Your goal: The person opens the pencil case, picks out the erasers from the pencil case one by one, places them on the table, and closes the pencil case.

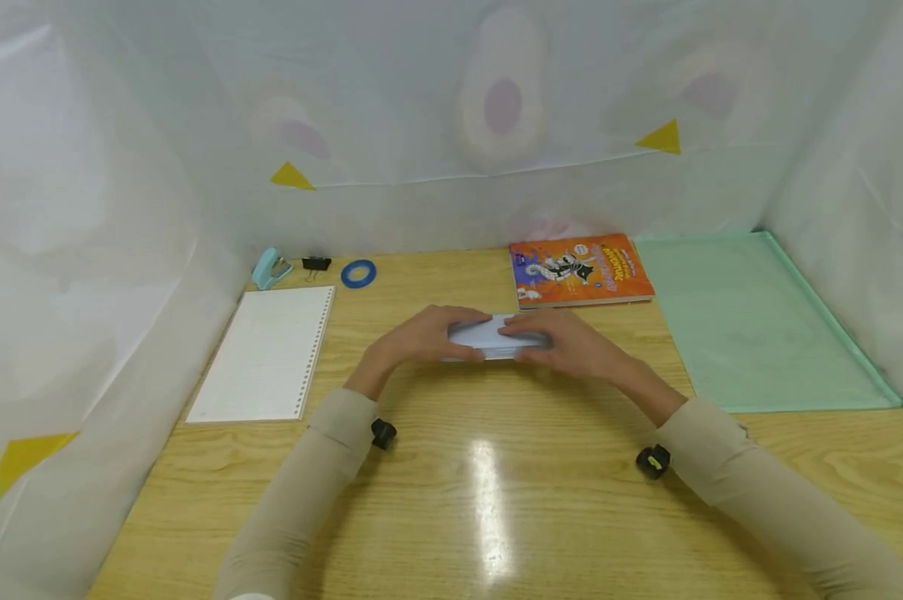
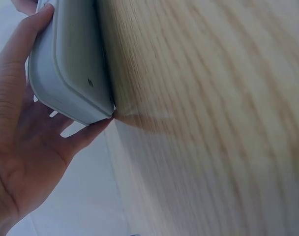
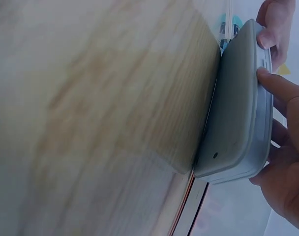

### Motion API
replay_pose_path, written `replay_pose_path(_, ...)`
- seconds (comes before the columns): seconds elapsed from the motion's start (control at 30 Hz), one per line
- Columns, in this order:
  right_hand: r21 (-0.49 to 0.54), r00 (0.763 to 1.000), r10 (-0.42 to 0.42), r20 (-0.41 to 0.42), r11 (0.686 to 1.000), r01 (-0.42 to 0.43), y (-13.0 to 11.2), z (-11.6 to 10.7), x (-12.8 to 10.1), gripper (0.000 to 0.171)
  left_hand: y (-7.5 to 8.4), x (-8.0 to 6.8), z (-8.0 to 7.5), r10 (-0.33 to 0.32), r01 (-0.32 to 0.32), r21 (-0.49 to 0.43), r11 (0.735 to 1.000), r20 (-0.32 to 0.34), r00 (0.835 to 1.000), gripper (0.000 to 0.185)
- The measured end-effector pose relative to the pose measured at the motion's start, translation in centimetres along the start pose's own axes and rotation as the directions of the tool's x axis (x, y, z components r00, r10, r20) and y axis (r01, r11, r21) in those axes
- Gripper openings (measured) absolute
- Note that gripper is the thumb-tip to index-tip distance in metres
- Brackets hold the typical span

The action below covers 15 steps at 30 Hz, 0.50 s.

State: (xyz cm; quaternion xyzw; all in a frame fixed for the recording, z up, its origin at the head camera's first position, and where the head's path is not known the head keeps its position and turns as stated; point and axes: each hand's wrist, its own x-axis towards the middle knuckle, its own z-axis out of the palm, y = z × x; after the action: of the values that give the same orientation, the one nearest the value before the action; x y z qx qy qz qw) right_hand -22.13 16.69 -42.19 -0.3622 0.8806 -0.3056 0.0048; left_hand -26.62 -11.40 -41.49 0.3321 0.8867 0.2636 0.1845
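A pale blue-grey case (image 1: 489, 335) with rounded corners, perhaps a pencil case, is held between both hands over the middle of the table. My left hand (image 1: 427, 335) grips its left end, thumb on the near side and fingers over the far side. At the opposite end, my right hand (image 1: 575, 346) holds it the same way. The left wrist view shows the case (image 2: 73, 59) tight against or just above the wood. From the right wrist view, the closed case (image 3: 230, 113) has a seam along its side; whether it touches the table I cannot tell.
An orange book (image 1: 579, 271) lies behind the right hand, beside a green translucent mat (image 1: 774, 325). To the left are a white punched sheet or pad (image 1: 264, 354), a light-blue stapler (image 1: 270, 268), a black binder clip (image 1: 316, 263) and a blue tape roll (image 1: 358, 273). White sheeting surrounds the table.
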Motion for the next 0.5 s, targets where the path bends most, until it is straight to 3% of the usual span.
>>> replay_pose_path(0.13,-0.122,0.999,-0.046,0.007,0.991,0.047,-0.25,-0.04,0.29,0.044,0.09,0.14,-0.25,0.017,-0.017,-0.006,1.000,0.012,1.000,0.073)
replay_pose_path(0.3,-0.250,0.989,-0.144,0.015,0.958,0.143,-0.52,-0.31,0.61,0.042,0.11,0.29,-0.47,0.030,-0.030,-0.002,1.000,0.024,0.999,0.072)
replay_pose_path(0.5,-0.312,0.966,-0.256,0.030,0.916,0.252,-0.46,-0.62,0.99,0.039,-0.18,0.44,-0.37,0.039,-0.039,0.005,0.999,0.019,0.999,0.069)
